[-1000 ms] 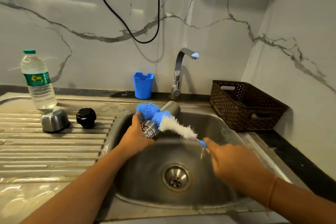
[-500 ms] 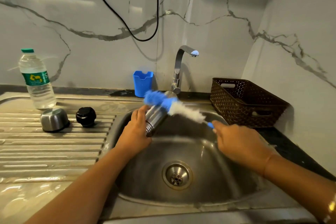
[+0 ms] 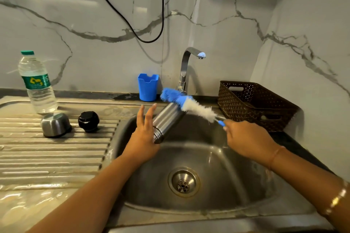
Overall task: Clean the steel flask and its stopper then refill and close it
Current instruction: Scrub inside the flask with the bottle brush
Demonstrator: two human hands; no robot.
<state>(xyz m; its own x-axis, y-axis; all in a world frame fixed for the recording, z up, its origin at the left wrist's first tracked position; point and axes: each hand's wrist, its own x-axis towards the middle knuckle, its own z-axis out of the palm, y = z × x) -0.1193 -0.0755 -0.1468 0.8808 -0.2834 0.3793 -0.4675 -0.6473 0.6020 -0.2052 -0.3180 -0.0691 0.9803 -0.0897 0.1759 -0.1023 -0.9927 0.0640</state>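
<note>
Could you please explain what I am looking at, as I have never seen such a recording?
There is no machine: a person wears a camera on the head, looking down at their hands over a sink. The left hand props the steel flask against its palm, fingers straight. The right hand has its grip on the bottle brush, whose blue tip lies on the flask's far end. On the drainboard stand the steel cap, the black stopper and a water bottle; a blue holder and tap stand behind, a brown basket at right.
</note>
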